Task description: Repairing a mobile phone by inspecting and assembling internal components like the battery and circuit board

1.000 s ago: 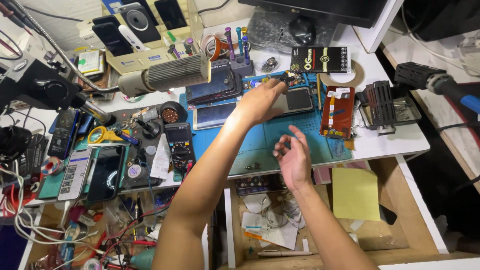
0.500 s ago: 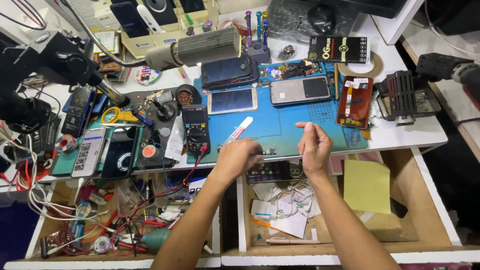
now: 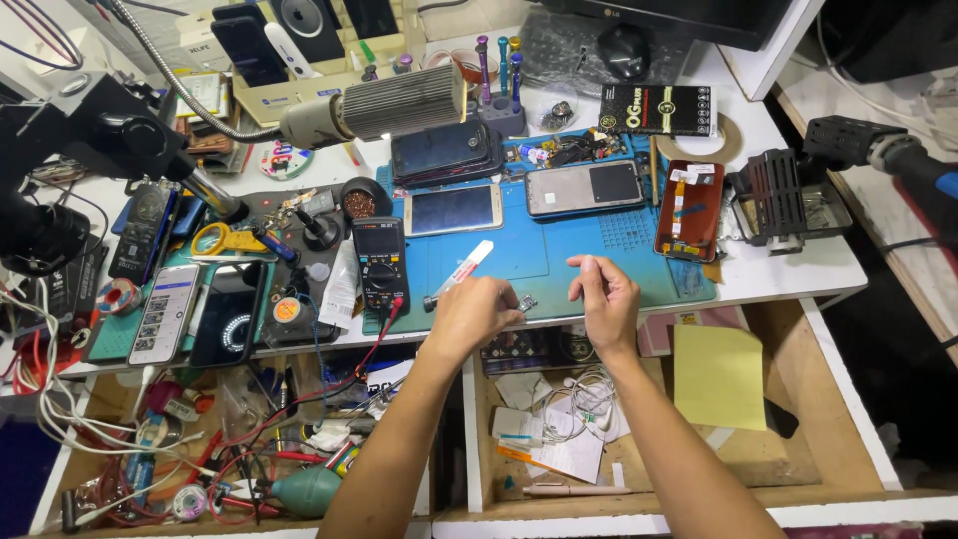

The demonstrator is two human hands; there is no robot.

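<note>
One small metal part lies between both hands, nearer the left hand.

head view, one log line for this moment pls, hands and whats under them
left hand: over small metal part on blue mat, beside white tube | right hand: raised, fingers curled, empty | drawer: open

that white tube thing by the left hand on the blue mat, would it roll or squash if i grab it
The white tube looks slim and round, so a nudge would probably roll it across the flat blue mat. It seems small and likely light. It may dent under a firm squeeze. The left hand partly hides its dark lower tip.
</note>
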